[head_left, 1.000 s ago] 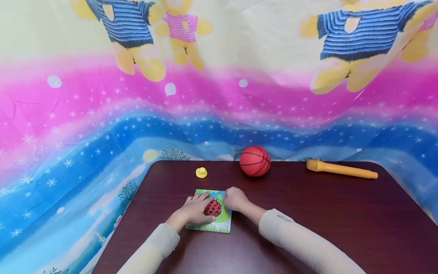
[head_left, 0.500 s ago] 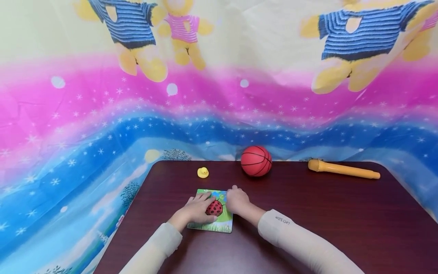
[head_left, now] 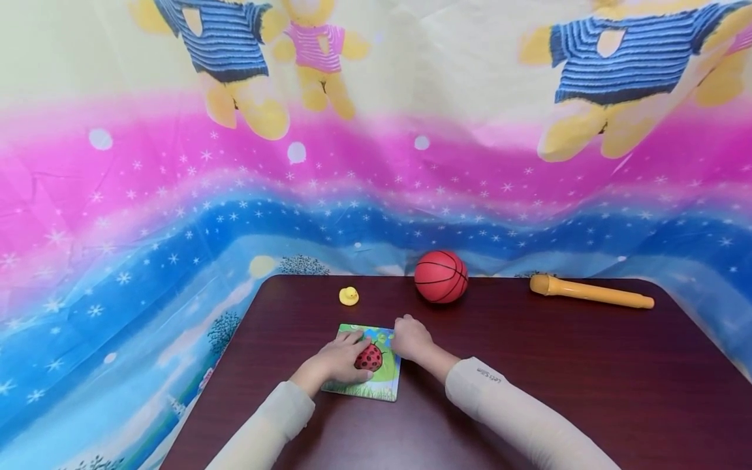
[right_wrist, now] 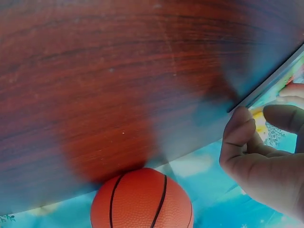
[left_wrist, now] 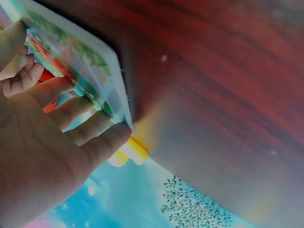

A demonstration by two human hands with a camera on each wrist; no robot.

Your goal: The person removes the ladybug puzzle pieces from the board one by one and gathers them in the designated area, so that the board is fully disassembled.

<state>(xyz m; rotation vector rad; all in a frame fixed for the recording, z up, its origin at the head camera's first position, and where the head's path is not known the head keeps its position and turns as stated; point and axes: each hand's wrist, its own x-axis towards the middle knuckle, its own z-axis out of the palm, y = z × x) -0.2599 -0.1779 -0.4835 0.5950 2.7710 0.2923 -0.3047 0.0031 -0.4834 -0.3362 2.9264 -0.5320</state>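
Note:
A square ladybug puzzle board (head_left: 382, 391), green with a red spotted ladybug, lies on the dark wooden table (head_left: 529, 365) in the head view. Spread fairly straight across its left half, my left hand (head_left: 341, 359) rests on the board, covering part of the ladybug. In the left wrist view, the fingertips (left_wrist: 121, 133) reach the board's pale edge. My right hand (head_left: 412, 338) is at the far right corner, its fingers curled. The right wrist view has thumb and forefinger apart by the board's edge; I cannot tell whether they grip anything.
A yellow rubber duck (head_left: 349, 296) stands beyond the board. Farther right are a red basketball (head_left: 441, 277) by the back edge and a yellow toy microphone (head_left: 592, 292) lying on its side. A printed cloth backdrop (head_left: 376, 163) hangs behind the table.
My right hand has shifted slightly at the board's far right corner, a little farther from me. The left hand stays in place on the board. The whole head view has drifted slightly.

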